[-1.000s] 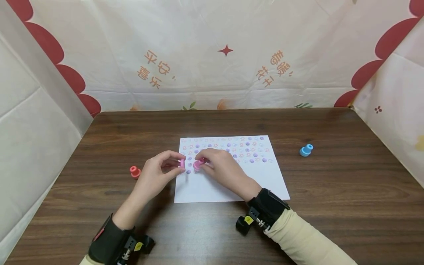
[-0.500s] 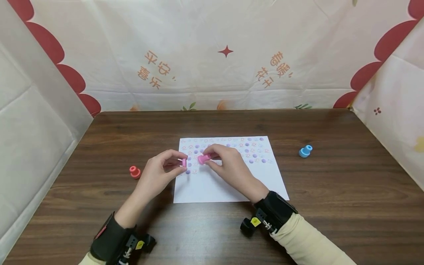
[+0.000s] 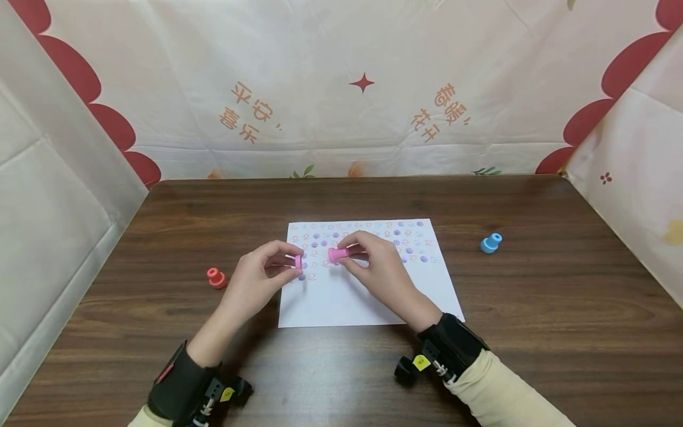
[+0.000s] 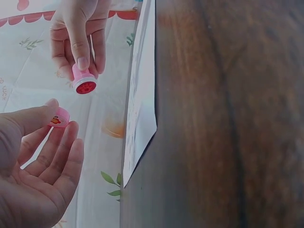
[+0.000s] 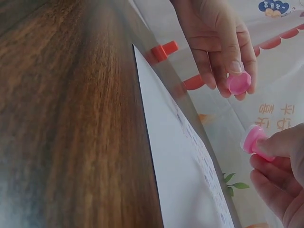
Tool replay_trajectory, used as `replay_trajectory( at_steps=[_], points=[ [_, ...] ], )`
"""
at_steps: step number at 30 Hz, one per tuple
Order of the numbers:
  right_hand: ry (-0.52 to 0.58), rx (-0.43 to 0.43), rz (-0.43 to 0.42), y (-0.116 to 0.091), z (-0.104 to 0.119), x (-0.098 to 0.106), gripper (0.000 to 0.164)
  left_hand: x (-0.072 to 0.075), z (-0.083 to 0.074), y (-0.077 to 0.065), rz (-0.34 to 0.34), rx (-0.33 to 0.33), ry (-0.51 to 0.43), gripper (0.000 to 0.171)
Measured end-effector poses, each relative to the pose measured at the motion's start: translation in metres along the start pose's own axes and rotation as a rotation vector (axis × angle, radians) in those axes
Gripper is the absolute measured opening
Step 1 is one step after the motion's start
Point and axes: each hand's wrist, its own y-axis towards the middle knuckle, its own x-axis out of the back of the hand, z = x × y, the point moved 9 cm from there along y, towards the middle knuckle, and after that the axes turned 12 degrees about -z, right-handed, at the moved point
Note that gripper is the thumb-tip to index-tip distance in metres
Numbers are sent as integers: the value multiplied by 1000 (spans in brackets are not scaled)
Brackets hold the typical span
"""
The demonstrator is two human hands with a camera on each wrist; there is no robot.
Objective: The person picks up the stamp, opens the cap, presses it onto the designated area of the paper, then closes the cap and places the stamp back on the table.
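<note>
My left hand (image 3: 261, 273) pinches a small round pink cap (image 4: 60, 118) between thumb and fingers, its hollow side facing the other hand. Across from it, my right hand (image 3: 373, 264) pinches a pink stamp (image 3: 337, 254) by its handle. The stamp's red printing face (image 4: 86, 87) is bare and points toward the cap, with a short gap between the two. Both hands are raised over a white sheet of paper (image 3: 341, 305), whose upper part carries rows of small purple, red and blue stamped prints.
A red stamp (image 3: 216, 278) stands on the brown wooden table (image 3: 341, 373) to the left of the paper, close to my left hand. A blue stamp (image 3: 491, 243) stands to the right. Behind the table hangs a pale printed cloth (image 3: 320, 71).
My right hand has lifted the pink stamp off the paper, moved right and turned it sideways so its face points at the cap. The left hand has shifted slightly right.
</note>
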Motion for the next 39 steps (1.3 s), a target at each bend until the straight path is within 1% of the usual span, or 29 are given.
replay_trajectory(
  at_steps=[4,13,19,28,32,39],
  points=[
    [47,-31,-7,-2,-4,2,21,-2,1,0,4,-2,-3,31],
    [81,-78,-7,-5,-8,4,22,-7,0,0,9,-8,-16,32],
    [109,-78,-4,-5,-4,4,23,-12,-1,1,12,-14,-13,32],
    [145,-79,-1,-6,1,2,25,-21,-4,3,25,-25,-39,31],
    [147,-82,5,-7,1,1,24,-24,-3,4,25,-21,-44,31],
    [185,-71,23,-9,4,-1,21,-29,-3,3,26,-5,-60,31]
  ],
)
